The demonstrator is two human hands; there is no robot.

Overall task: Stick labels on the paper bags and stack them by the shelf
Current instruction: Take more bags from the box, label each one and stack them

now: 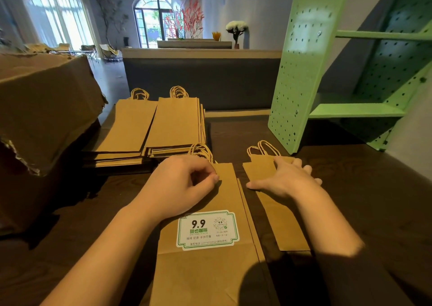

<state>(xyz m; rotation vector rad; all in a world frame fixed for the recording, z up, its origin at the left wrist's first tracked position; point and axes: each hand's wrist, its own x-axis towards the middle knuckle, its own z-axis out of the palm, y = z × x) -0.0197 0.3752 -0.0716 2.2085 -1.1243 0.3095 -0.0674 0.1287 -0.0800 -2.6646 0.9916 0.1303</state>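
A flat brown paper bag lies in front of me on the dark table, with a white and green label stuck on its middle. My left hand rests on the bag's upper part, fingers curled, thumb and forefinger pinching near its top edge. To the right a second paper bag lies at a slant. My right hand lies flat on it with fingers spread. Whether this bag bears a label is hidden.
Two stacks of unlabelled bags, the left stack and the right stack, lie at the table's back. A torn cardboard box stands on the left. A green pegboard shelf stands at the back right. Dark table shows below the shelf.
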